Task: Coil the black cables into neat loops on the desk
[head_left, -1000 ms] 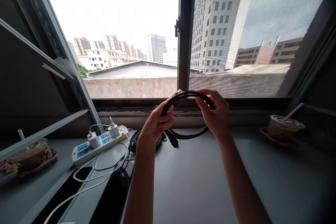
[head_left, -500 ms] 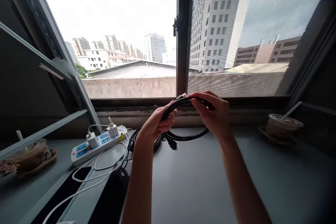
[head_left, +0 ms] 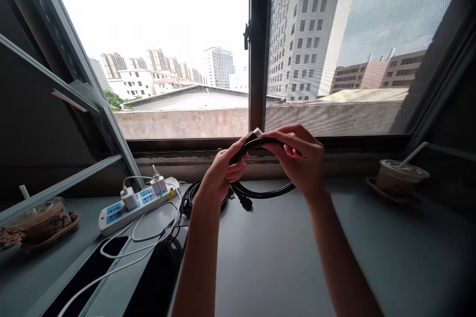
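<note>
A coiled black cable with connector ends hangs between my two hands above the grey tabletop. My left hand is wrapped round the left side of the coil, thumb on top. From the right, my right hand pinches the top of the loop with thumb and fingers. Close to both sets of fingertips, a connector with a silvery tip sticks up. A second, black connector dangles below the left hand. Another black cable coil lies on the table behind my left forearm, partly hidden.
A white power strip with plugged-in chargers and white cords lies at left. Cups stand at far left and right. Dark slots or panels are at front left. A window frame rises behind the grey tabletop.
My right hand's fingers have slid slightly left along the top of the loop, closer to the silvery connector. The left hand keeps its grip on the coil.
</note>
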A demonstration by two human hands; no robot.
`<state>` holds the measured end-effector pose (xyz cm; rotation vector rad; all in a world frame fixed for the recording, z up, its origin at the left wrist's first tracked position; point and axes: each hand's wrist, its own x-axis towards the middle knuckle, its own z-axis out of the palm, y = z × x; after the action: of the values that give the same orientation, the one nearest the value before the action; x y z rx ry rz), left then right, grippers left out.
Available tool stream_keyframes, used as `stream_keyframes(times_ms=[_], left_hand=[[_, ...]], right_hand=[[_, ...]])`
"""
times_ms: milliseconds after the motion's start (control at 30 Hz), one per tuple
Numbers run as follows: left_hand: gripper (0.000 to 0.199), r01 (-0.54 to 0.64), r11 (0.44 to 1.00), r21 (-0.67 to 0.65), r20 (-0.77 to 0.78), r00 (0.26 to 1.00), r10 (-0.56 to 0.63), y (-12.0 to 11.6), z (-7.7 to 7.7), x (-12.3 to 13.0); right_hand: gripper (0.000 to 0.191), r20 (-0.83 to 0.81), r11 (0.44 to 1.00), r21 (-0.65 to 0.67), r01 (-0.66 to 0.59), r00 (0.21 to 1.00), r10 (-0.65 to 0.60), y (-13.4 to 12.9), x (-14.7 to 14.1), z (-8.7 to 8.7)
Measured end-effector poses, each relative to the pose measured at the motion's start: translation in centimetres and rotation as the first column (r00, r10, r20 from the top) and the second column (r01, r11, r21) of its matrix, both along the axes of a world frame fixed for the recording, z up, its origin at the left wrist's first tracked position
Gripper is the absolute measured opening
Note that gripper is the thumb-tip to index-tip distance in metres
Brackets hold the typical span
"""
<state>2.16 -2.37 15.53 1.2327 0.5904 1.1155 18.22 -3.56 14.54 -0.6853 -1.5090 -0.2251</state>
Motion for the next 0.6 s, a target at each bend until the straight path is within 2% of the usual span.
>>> stream_keyframes(times_ms=[67,167,267,333,433,500,600], left_hand=[[0.038,0.031,1.0,0.002,0.018,0.999,-0.031,0.0,0.0,0.3],[0.036,0.143,0.99,-0.011,0.056,0.988,-0.142,0.0,-0.1,0.8],[0.028,0.261,0.965,-0.031,0.054,0.964,-0.259,0.0,-0.3,1.0],[0.022,0.339,0.94,-0.041,0.022,0.941,-0.338,-0.1,-0.4,0.9],[0.021,0.407,0.911,-0.07,-0.036,0.911,-0.41,-0.2,-0.3,0.7],[0.024,0.407,0.91,-0.082,-0.07,0.908,-0.413,-0.3,-0.2,0.4],[0.032,0.353,0.932,-0.084,-0.14,0.922,-0.362,-0.4,-0.1,-0.2]], right_hand=[[0.011,-0.01,0.998,0.041,0.047,0.999,-0.047,0.0,0.2,0.0],[0.011,0.013,0.986,0.081,0.144,0.989,-0.145,0.1,0.8,-0.1],[0.012,0.039,0.982,0.105,0.158,0.986,-0.163,0.1,1.2,-0.1],[0.013,0.052,0.987,0.094,0.132,0.989,-0.137,0.0,1.3,-0.1],[0.014,0.087,0.996,0.005,0.091,0.992,-0.091,0.1,1.4,0.0],[0.014,0.111,0.995,-0.087,0.05,0.993,-0.04,0.1,1.4,0.0],[0.014,0.112,0.973,-0.217,-0.077,0.988,0.103,0.1,1.4,0.1]])
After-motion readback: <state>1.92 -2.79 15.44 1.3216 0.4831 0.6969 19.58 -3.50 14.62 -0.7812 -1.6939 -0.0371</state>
